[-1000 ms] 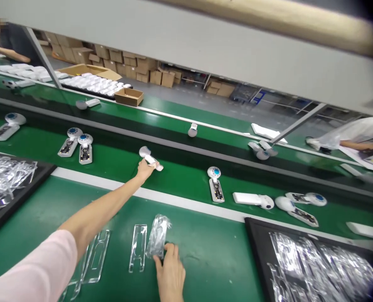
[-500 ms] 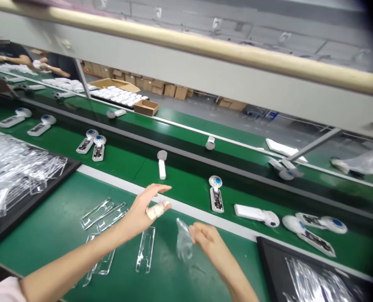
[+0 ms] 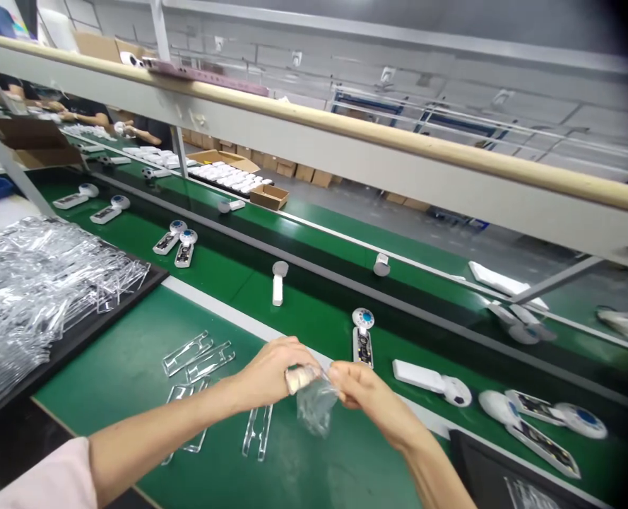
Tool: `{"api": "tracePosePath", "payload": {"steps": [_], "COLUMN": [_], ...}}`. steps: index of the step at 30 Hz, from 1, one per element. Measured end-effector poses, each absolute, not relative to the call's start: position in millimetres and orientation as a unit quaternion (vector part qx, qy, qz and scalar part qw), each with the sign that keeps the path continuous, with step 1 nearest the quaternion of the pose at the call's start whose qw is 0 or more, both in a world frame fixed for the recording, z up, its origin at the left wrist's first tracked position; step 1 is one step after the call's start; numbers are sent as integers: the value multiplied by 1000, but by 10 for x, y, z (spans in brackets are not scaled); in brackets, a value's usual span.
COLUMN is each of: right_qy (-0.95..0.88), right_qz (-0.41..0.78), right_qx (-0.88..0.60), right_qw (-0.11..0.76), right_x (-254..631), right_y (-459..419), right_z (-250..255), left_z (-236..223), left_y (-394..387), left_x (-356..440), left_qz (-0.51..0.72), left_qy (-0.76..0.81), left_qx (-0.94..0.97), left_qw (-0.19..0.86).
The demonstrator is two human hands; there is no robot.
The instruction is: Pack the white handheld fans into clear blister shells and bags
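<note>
My left hand [image 3: 274, 367] and my right hand [image 3: 357, 385] meet above the green table, both pinching a small crumpled clear plastic film [image 3: 316, 406] that hangs between them. A taped finger shows on my left hand. Below the hands lie flat clear plastic pieces [image 3: 258, 431] on the table [image 3: 133, 367]. Just beyond, on the green conveyor belt [image 3: 314, 311], lie a white device [image 3: 277, 283] with a round head and an open device with a blue disc [image 3: 362, 336].
A black tray heaped with clear plastic parts [image 3: 32, 283] sits at the left. More white devices [image 3: 433, 378] ride the belt to the right and far left. A beige rail [image 3: 345, 131] crosses overhead. Other people's arms [image 3: 85, 116] work at the far left.
My left hand let go of the white device on the belt and drew back. My right hand lifted the clear film off the table. Both hands now hold it together.
</note>
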State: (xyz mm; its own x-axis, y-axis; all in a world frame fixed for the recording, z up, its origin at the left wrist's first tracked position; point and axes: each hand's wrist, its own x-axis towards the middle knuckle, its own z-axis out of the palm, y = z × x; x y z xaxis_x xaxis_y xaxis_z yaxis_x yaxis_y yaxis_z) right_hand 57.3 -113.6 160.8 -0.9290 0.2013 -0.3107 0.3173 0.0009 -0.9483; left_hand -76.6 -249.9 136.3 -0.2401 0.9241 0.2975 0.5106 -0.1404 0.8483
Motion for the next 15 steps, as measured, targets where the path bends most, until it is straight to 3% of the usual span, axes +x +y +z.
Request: {"api": "tracePosePath", "payload": {"steps": [4, 8, 13, 15], "right_qy": [697, 772, 899, 947], "right_qz": [-671, -517, -268, -159], "right_qx": [250, 353, 314, 242], "right_qw": [-43, -110, -144, -142], "right_x": [587, 751, 912, 855], "right_y": [-1190, -1349, -1504, -1452], "right_z": [1319, 679, -62, -308], "left_z": [1323, 1380, 941, 604], "left_y": [-2436, -2639, -4127, -4996], "left_x": [-737, -928, -1348, -1296], "left_qz": [508, 602, 724, 735], "left_qy": [638, 642, 664, 623], "left_qx": [543, 385, -23, -254], "left_qw": [201, 277, 184, 86]}}
